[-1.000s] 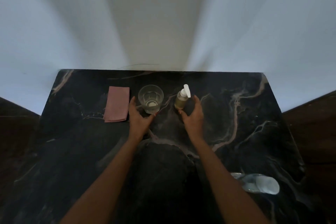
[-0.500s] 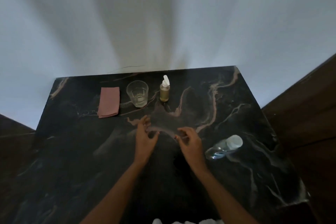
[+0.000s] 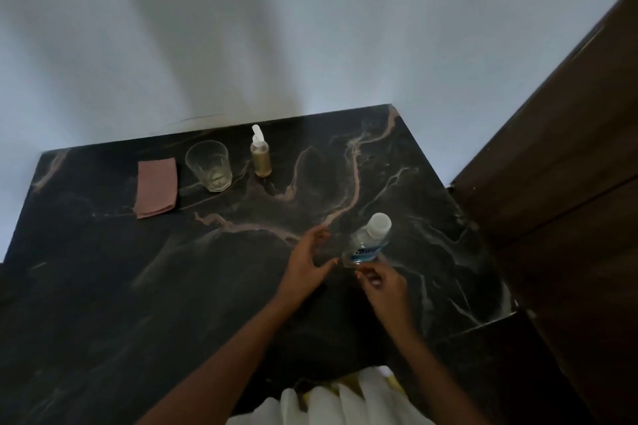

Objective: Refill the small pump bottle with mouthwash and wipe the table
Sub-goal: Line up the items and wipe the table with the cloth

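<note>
Barely begun: right hand [image 3: 383,283] fingers grip the capped mouthwash bottle [image 3: 367,241] at the worktop's [image 3: 103,286] right side, left hand [image 3: 305,259] open beside it; pump bottle [image 3: 261,157] closed, pink cloth [image 3: 156,187] folded, both untouched at the back.

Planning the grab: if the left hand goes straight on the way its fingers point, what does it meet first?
Probably the clear mouthwash bottle, just right of the left hand; depth is unclear, so it may pass beside it.
</note>
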A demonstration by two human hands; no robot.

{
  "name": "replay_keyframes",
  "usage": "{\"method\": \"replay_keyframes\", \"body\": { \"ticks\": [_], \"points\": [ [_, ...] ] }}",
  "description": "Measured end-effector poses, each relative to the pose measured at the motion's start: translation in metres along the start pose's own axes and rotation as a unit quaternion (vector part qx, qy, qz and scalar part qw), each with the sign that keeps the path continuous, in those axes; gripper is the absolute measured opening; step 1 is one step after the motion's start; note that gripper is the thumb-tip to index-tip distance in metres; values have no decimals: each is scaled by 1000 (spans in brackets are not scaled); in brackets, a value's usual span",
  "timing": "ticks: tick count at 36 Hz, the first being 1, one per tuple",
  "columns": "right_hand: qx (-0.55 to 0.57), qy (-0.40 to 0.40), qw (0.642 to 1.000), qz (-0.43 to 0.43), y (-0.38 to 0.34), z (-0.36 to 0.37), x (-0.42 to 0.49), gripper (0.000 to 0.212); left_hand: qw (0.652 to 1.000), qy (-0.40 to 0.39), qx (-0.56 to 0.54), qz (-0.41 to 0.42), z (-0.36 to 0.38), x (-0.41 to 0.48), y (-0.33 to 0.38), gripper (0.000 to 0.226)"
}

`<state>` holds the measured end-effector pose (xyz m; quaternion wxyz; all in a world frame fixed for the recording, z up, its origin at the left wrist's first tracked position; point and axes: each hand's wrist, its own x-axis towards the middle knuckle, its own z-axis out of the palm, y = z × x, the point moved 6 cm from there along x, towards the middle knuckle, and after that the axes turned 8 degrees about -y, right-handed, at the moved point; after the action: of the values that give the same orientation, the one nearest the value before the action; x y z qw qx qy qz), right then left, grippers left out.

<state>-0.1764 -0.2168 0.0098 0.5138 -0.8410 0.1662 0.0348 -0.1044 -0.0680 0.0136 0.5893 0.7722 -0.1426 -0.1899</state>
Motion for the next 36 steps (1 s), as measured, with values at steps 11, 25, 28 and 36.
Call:
{"method": "replay_keyframes", "body": {
  "ticks": [11,25,28,36],
  "points": [
    [93,48,994,41,16,-36,29,45,997,-15,71,15,31,22,12,55],
    [114,21,993,-11,-7,-36,82,45,998,30,47,11,19,54,23,38],
    [134,20,991,-15,-17,-34,102,43,998,49,43,12,6,71,29,35],
    [114,4,993,-38,-53,-27,166,45,993,88,76,16,-30,124,43,35]
  ]
}}
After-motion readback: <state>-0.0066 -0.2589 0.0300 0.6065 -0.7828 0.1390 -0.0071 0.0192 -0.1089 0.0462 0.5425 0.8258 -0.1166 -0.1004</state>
